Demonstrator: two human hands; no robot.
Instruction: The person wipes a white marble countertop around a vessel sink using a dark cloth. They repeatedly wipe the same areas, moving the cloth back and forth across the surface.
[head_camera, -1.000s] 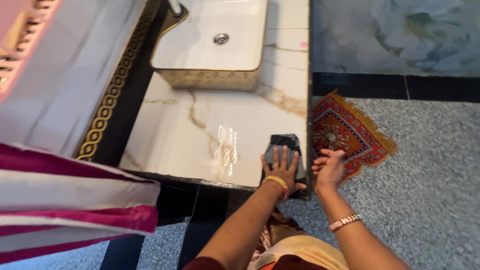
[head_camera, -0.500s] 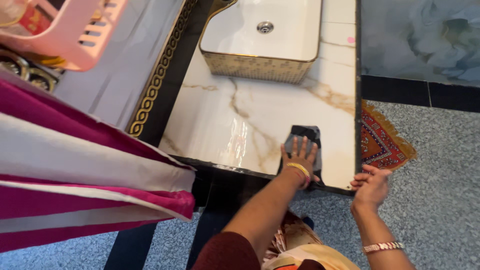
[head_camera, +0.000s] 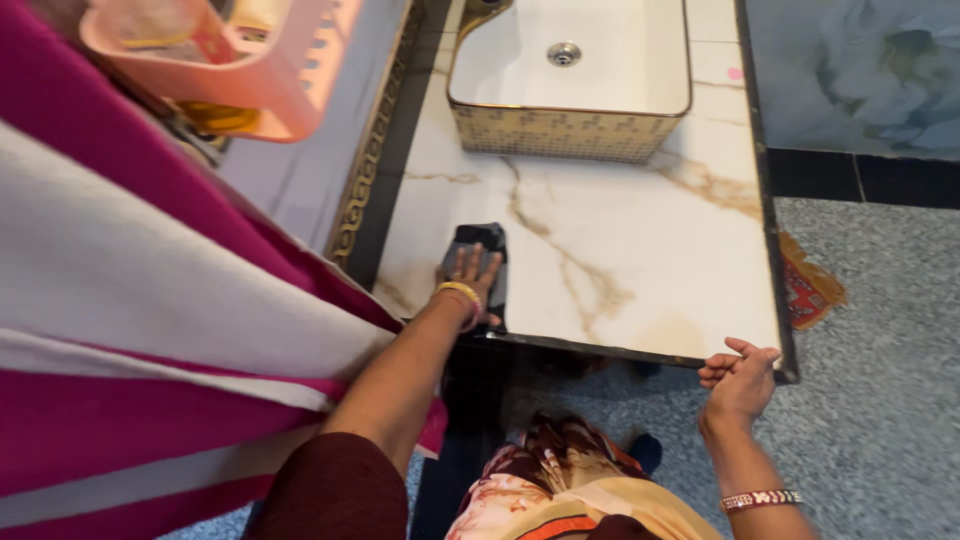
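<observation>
Head view, left to right. Filled the left side: a broad cloth (head_camera: 150, 330) in magenta and cream stripes, hanging close to the lens. Above it, at the top edge, a pink plastic basket (head_camera: 250, 70) with slotted walls. Next, the left hand (head_camera: 468, 285), fingers spread flat, pressed palm-down on a dark folded rag (head_camera: 485, 245) (a gold bangle on that wrist). Lay the rag near the front left corner of the marble counter (head_camera: 640, 240), white with brown veins, close to the counter's dark front edge. Farther back, toward the top, sat a white rectangular basin (head_camera: 600, 60) with a gold patterned rim, its drain visible. Then the right hand (head_camera: 738, 378), holding nothing, fingers loosely curled, resting at the counter's front right corner (a beaded bracelet on the wrist). Beyond the counter's right edge, partly hidden, a red patterned mat (head_camera: 812, 285) on the speckled grey floor (head_camera: 880, 400).
</observation>
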